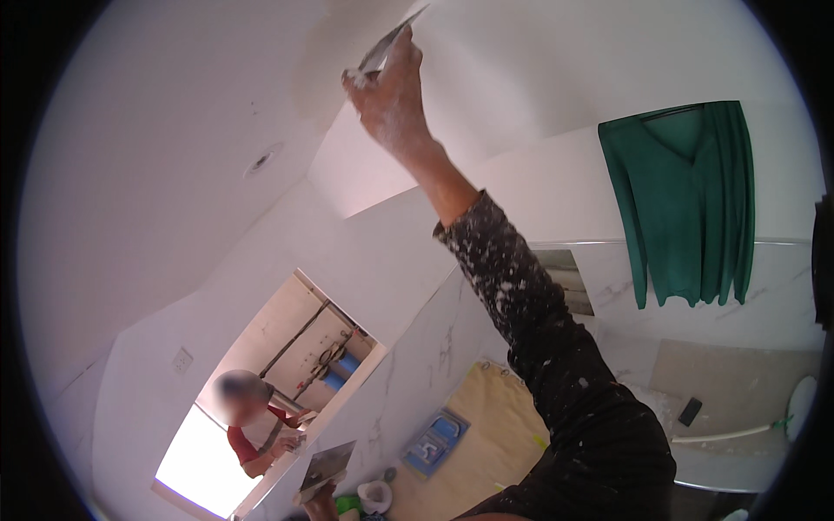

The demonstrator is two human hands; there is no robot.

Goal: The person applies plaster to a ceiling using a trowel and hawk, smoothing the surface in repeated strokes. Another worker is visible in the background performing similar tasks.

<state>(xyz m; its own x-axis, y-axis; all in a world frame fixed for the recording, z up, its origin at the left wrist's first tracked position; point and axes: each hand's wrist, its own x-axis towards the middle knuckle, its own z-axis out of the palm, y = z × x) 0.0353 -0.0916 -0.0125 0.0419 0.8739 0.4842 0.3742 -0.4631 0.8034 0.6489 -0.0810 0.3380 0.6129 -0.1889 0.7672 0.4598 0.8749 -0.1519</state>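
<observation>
Head view shows the right hand (pixel 393 91) raised overhead, fingers wrapped tight round the handle of a putty knife (pixel 387 48), whose blade presses flat against the white ceiling (pixel 539 61) just above the knuckles. The hand is dusted white, and so is the dark sleeve (pixel 556 347) trailing down from it, flecked all over with dried filler.

Far below the grip, at the bottom edge, the left hand (pixel 323 502) holds up a flat metal hawk (pixel 328 464); how the fingers close under it I cannot tell, since only a bit of the hand shows.

Out to the right of the raised arm, a green long-sleeved top (pixel 686 204) hangs against the wall. Below and to the left, through an opening in the wall (pixel 295 365), another person in a red shirt (pixel 248 443) stands at work. Down past the hawk there are small tubs (pixel 375 495) on the floor, and a blue box (pixel 434 438) lies on brown floor covering.

From where I stand, the risk is plain: with the blade worked overhead at full stretch, wet filler could drop from it onto the sleeve or face, and a tilted hawk, unwatched while the eyes are up, could shed its load onto the floor.
</observation>
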